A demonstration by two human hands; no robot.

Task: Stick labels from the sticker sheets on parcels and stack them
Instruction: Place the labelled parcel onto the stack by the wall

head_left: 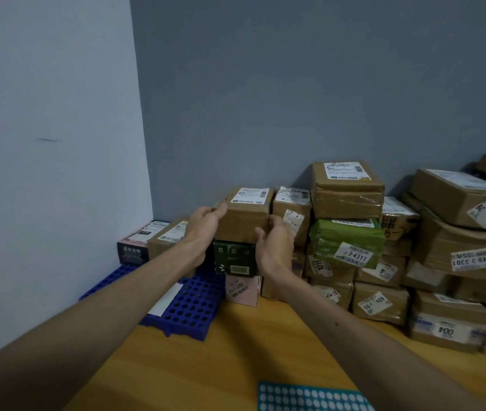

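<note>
Both sides of parcel (244,223) gripped: left hand (203,225), right hand (274,247). I note green box (234,259) beneath, stacks (347,200) crowding right.

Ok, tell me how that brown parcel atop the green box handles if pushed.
The brown parcel is likely stiff: its taped cardboard faces look flat between left hand and right hand. Probably tippy: it tops a narrow column, dark green box on pink box.
</note>
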